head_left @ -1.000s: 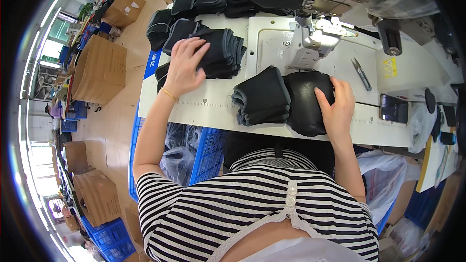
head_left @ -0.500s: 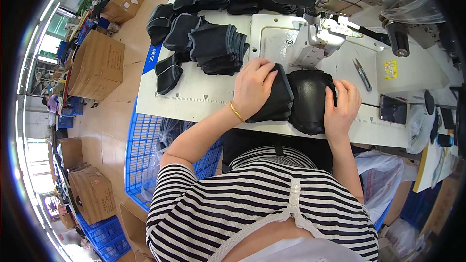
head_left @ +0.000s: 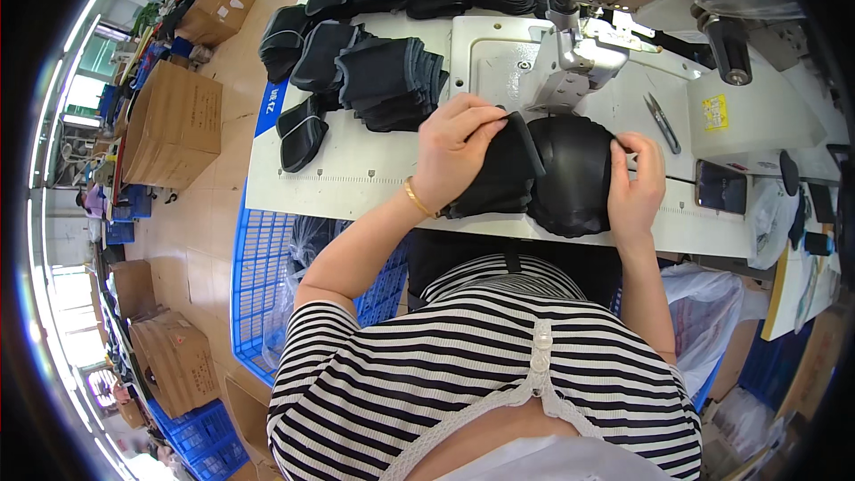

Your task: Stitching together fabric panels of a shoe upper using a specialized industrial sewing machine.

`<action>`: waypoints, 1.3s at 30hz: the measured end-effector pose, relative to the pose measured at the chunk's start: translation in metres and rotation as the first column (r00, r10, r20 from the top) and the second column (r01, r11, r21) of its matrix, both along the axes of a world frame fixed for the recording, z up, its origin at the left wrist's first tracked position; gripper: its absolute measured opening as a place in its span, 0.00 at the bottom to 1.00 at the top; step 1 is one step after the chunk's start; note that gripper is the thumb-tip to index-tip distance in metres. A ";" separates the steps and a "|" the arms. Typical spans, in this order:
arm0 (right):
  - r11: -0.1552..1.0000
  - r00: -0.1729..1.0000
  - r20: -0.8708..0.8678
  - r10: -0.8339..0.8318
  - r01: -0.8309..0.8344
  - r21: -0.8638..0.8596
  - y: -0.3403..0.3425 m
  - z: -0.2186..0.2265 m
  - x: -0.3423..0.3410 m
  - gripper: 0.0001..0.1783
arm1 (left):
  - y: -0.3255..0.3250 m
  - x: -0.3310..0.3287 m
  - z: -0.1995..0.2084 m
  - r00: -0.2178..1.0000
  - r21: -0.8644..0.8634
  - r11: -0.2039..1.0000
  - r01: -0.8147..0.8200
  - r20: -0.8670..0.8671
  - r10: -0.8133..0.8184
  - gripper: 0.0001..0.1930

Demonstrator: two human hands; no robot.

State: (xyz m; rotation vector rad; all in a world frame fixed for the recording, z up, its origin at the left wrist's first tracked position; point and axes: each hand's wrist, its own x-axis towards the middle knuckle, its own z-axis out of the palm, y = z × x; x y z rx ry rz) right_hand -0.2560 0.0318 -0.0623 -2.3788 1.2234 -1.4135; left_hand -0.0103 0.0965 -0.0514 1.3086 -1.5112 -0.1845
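Between finger and thumb, my left hand pinches the upper edge of a black fabric piece with a grey edge. That piece lifts off a stack of similar black pieces at the table's front edge. Right beside the stack lies a rounded, shiny black piece, its far end close under the sewing machine head. My right hand has closed its fingertips on the shiny piece's right edge. What lies beneath that piece is hidden.
More bundles of black pieces stand at the table's left and back. Thread snips and a phone lie on the right, by a translucent bin. A blue crate stands below the table's left side.
My left hand has raised and bent up the edge of the top piece from its stack. My right fingers have drawn together on the shiny piece's edge. The view has shifted slightly.
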 end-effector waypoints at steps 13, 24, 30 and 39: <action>0.615 0.665 0.716 0.210 -0.659 0.432 0.032 0.073 0.031 0.08 | 0.002 -0.026 0.094 0.912 0.248 0.884 0.396 -0.215 -0.349 0.07; 0.679 0.749 0.642 0.160 -0.556 0.479 0.037 0.070 0.027 0.08 | -0.001 -0.031 0.085 0.919 0.249 0.908 0.337 -0.297 -0.260 0.06; 0.750 0.800 0.575 0.168 -0.483 0.452 0.038 0.071 0.028 0.07 | -0.001 -0.037 0.089 0.887 0.282 0.888 0.362 -0.396 -0.236 0.08; 0.772 0.802 0.573 0.170 -0.470 0.428 0.040 0.072 0.030 0.07 | -0.004 -0.036 0.085 0.891 0.268 0.890 0.370 -0.373 -0.258 0.05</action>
